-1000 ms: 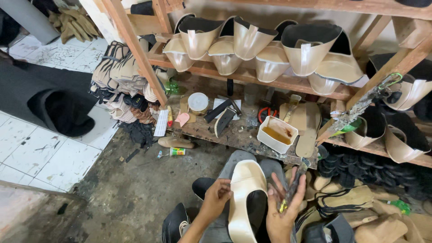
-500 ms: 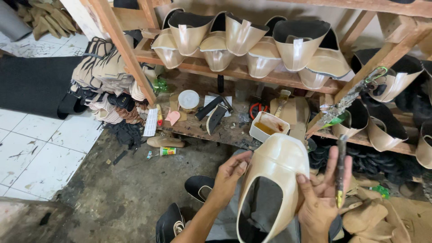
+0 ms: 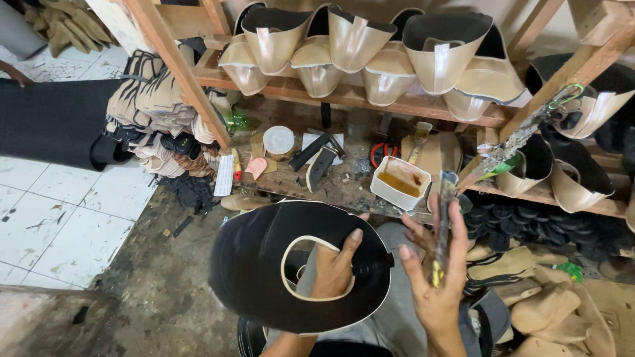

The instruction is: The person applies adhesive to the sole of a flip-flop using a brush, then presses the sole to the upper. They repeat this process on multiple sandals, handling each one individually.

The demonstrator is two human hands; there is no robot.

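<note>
Black lining is facing the camera on the shoe upper (image 3: 264,264) sitting in the lower middle of the frame, a curved piece with a cream edge running around its large opening. The left hand (image 3: 333,268) is reaching through that opening, its fingers curled closed over the inner edge and its thumb pressing up on the black surface, so it is gripping the upper. Just to the right, the right hand (image 3: 433,277) is standing upright with its fingers only loosely bent, and a thin glue-caked brush (image 3: 442,228) is lying along them, pinned against the palm; its tip is pointing toward the top of the frame. Behind the brush, in the middle right, a white square tub (image 3: 400,182) with amber glue is resting on a cluttered wooden bench (image 3: 331,188), near a round white-lidded tin (image 3: 278,141) and red-handled scissors (image 3: 380,152). Across the top of the frame, beige shoe uppers (image 3: 370,56) with dark linings are sitting in a row on a wooden shelf (image 3: 344,96). Stacked soles (image 3: 149,106) are leaning at the upper left, above white floor tiles (image 3: 59,218) filling the left edge.
</note>
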